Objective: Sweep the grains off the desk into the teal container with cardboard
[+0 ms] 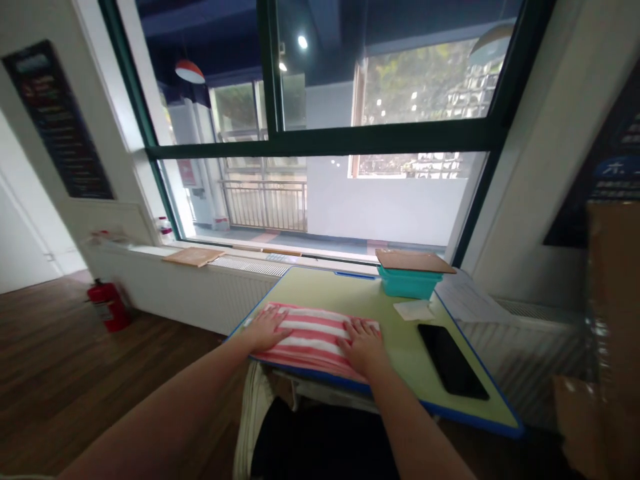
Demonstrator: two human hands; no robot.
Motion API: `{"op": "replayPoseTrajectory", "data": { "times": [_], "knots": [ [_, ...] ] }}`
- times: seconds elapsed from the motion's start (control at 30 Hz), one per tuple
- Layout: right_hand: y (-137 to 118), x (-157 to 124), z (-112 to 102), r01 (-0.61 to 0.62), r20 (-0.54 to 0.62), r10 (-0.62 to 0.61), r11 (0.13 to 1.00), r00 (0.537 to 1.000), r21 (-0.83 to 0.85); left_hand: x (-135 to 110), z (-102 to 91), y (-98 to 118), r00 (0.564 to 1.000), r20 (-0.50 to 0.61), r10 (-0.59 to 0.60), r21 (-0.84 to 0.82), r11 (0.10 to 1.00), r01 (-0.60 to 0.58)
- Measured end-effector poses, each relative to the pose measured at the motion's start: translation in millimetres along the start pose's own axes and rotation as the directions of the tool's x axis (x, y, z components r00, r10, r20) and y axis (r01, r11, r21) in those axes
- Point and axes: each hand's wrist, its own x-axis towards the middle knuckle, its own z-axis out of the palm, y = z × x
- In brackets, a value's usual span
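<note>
A red-and-white striped cloth, seemingly a towel (313,333), lies folded in a flat rectangle along the near left edge of the small desk (335,287). My left hand (267,329) rests flat on the cloth's left end, fingers spread. On its right end lies my right hand (364,343), palm down with the fingers apart. Neither hand grips anything; both press or rest on the fabric. To the right of my right hand is a black smartphone (453,361), lying on the desk with its dark face up.
At the desk's far right stands a teal plastic basket (410,283) with a brown board (415,261) on top. A white paper piece (414,310) lies before it. Window and radiator are behind the desk; cardboard boxes (617,333) stand right, a fire extinguisher (107,305) left.
</note>
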Motion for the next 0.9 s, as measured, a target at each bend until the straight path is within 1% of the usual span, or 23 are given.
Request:
{"op": "replayPoseTrajectory", "data": {
  "times": [0.17,0.3,0.47,0.57,0.67,0.8,0.9],
  "knots": [
    [37,34,-5,-0.043,0.017,0.044,0.999,0.999,-0.005,52,-4.8,20,1.000,-0.011,0.029,-0.004,1.000,-0.029],
    [62,80,-7,-0.067,0.024,0.068,0.998,0.997,-0.022,104,-4.1,24,0.999,-0.029,0.027,-0.011,1.000,-0.027],
    [81,142,-8,-0.067,-0.021,0.066,0.997,0.998,-0.042,167,-1.8,14,0.999,-0.033,-0.001,-0.018,1.000,0.000],
    [87,175,-6,-0.079,-0.067,0.075,0.995,0.995,-0.058,202,-3.2,5,0.999,-0.037,0.001,-0.027,1.000,-0.002],
    [95,206,-4,-0.086,-0.089,0.079,0.993,0.993,-0.078,237,-4.2,-2,0.999,-0.050,-0.002,-0.039,0.999,0.000],
    [106,247,-1,-0.114,-0.083,0.106,0.988,0.991,-0.102,279,-1.6,-10,0.998,-0.063,-0.005,-0.056,0.998,0.001],
    [111,270,2,-0.133,-0.052,0.128,0.985,0.990,-0.113,303,2.0,-17,0.998,-0.069,-0.001,-0.069,0.998,-0.004]
  ]
}}
